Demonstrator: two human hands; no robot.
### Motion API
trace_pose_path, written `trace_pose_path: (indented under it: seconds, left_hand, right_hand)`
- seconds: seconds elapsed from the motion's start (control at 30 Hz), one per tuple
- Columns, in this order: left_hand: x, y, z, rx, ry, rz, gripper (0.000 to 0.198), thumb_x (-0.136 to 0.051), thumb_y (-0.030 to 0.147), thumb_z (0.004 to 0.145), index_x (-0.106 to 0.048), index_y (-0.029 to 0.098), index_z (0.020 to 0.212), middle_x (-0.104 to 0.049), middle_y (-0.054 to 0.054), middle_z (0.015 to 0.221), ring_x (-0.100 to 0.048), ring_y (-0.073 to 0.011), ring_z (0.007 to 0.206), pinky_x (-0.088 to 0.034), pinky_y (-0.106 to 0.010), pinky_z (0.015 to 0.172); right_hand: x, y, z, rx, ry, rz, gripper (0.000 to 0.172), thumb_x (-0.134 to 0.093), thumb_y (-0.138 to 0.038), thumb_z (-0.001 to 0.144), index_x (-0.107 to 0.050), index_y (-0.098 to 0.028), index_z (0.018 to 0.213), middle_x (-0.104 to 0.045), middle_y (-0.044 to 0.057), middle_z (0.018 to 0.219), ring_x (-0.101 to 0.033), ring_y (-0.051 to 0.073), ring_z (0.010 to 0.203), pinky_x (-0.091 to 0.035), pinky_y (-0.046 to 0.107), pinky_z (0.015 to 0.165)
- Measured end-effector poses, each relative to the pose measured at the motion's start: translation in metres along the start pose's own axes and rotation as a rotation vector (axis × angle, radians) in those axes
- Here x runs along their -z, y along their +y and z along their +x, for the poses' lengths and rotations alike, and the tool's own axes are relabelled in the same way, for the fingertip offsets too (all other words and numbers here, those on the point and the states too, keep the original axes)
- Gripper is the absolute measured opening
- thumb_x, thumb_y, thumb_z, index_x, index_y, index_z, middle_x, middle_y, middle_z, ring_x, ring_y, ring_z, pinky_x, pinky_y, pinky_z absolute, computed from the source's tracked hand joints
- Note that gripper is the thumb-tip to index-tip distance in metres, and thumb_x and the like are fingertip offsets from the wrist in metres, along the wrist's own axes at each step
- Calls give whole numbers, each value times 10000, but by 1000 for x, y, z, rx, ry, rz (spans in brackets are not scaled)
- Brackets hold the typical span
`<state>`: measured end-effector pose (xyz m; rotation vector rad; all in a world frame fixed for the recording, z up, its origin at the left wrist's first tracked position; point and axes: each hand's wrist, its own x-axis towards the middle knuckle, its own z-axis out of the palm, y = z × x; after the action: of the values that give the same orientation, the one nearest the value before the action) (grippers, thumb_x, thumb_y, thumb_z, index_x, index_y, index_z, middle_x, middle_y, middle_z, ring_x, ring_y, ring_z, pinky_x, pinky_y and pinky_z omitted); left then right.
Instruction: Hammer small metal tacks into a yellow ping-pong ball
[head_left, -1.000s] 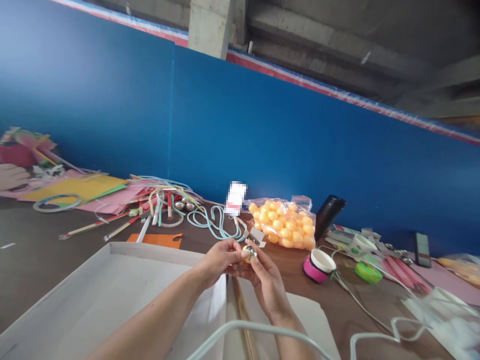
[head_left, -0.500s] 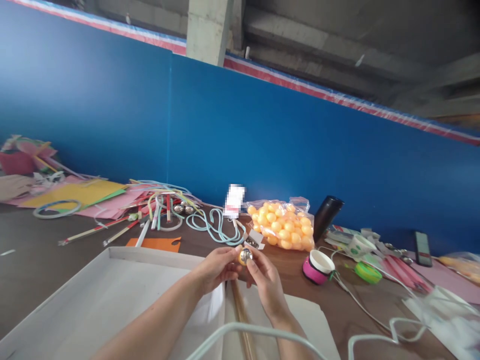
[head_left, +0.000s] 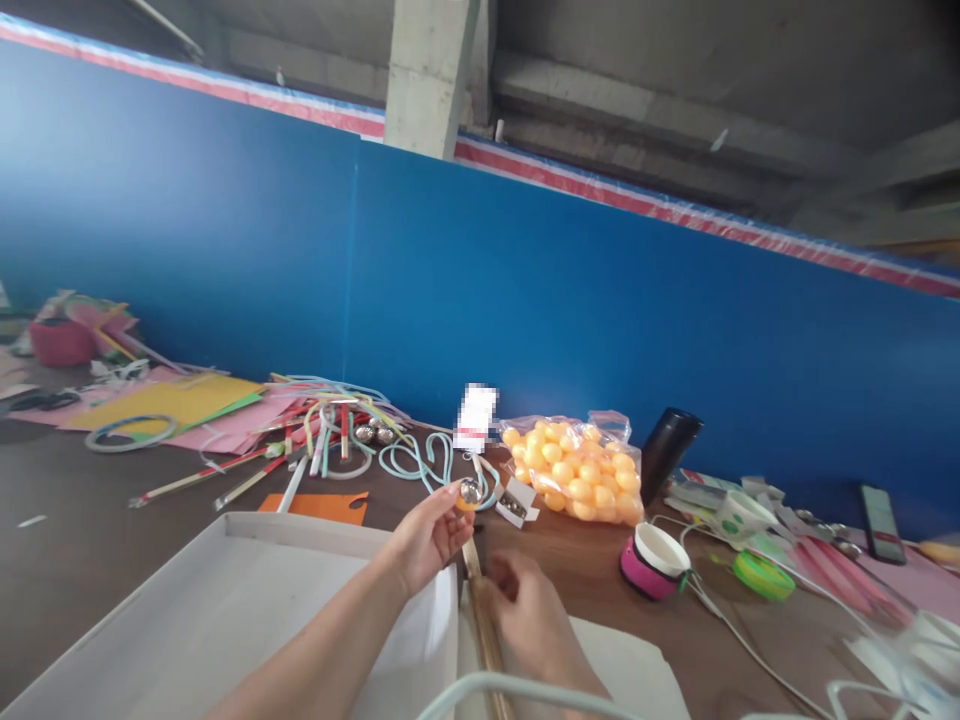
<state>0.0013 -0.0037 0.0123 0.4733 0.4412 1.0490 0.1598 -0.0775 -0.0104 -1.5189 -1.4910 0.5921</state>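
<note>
My left hand (head_left: pixel 427 535) pinches a small ball (head_left: pixel 469 494), orange underneath with a shiny silver part on top, between thumb and fingertips. Lower down, my right hand (head_left: pixel 529 615) is curled and blurred, over or beside a brown wooden strip (head_left: pixel 486 640). Whether its fingers touch the strip I cannot tell. Just beyond both hands sits a small open white box (head_left: pixel 516 503) with silver balls inside. Behind that box lies a clear plastic bag of orange balls (head_left: pixel 577 470).
A shallow white tray (head_left: pixel 247 610) lies under my left forearm. To the right are a pink-wrapped white cup (head_left: pixel 654 562), green tape (head_left: pixel 763 574), a black bottle (head_left: pixel 670 452) and a phone (head_left: pixel 882 522). Coloured paper (head_left: pixel 172 405) and blue tubing (head_left: pixel 409 462) spread leftward. A blue partition (head_left: pixel 525 290) stands behind.
My right hand has let go of the ball and dropped toward the wooden strip. My left hand keeps the ball, its silver side now turned up. The view has shifted slightly.
</note>
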Motion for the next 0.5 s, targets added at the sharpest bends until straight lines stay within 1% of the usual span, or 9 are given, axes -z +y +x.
trace_pose_path:
  seconds: [0.03,0.1,0.17,0.27,0.33,0.43,0.5]
  left_hand:
    - [2,1,2,-10,17,-18,238,-623,247,760,-570,151,972,-644,-34,782,-613,-88,638,-518,-193,608]
    - [5,3,5,-13,49,-42,221,-625,253,758,-572,133,936,-636,-33,738,-611,-92,621,-520,-192,583]
    - [6,4,6,-7,67,-59,202,-625,256,758,-574,113,892,-632,-45,726,-605,-92,600,-519,-188,559]
    - [5,6,5,-25,71,-87,167,-608,230,772,-571,103,874,-642,-69,767,-600,-87,587,-516,-179,537]
    - [4,8,4,-53,78,-110,134,-594,206,781,-569,103,863,-641,-68,762,-601,-88,588,-516,-176,532]
    - [5,10,4,-92,80,-133,106,-569,184,795,-572,103,864,-647,-79,790,-608,-94,605,-521,-180,536]
    - [7,12,5,-125,72,-147,96,-553,170,803,-573,103,870,-653,-95,829,-610,-96,617,-524,-184,546]
  right_hand:
    - [-3,0,-3,7,-41,-45,202,-703,-350,638,-681,-256,815,-651,32,767,-586,215,674,-413,296,621]
    - [-7,-4,-7,11,-94,-246,243,-676,-300,638,-668,-264,877,-634,24,794,-579,201,690,-392,277,623]
    - [-10,-10,-9,-15,-112,-342,227,-622,-250,652,-664,-252,876,-624,29,803,-572,193,694,-377,271,626]
    - [-11,-15,-9,-80,-103,-282,159,-554,-180,650,-667,-218,756,-626,42,743,-574,195,682,-384,268,617]
    - [-11,-16,-8,-123,-122,-195,153,-511,-190,684,-658,-206,724,-632,43,691,-588,186,621,-402,246,544]
    - [-9,-16,-5,-179,-166,-59,229,-434,-268,767,-649,-193,793,-628,36,633,-594,172,513,-389,206,390]
    - [-5,-16,-3,-209,-167,10,287,-390,-298,801,-635,-179,893,-615,26,610,-587,163,461,-397,205,360]
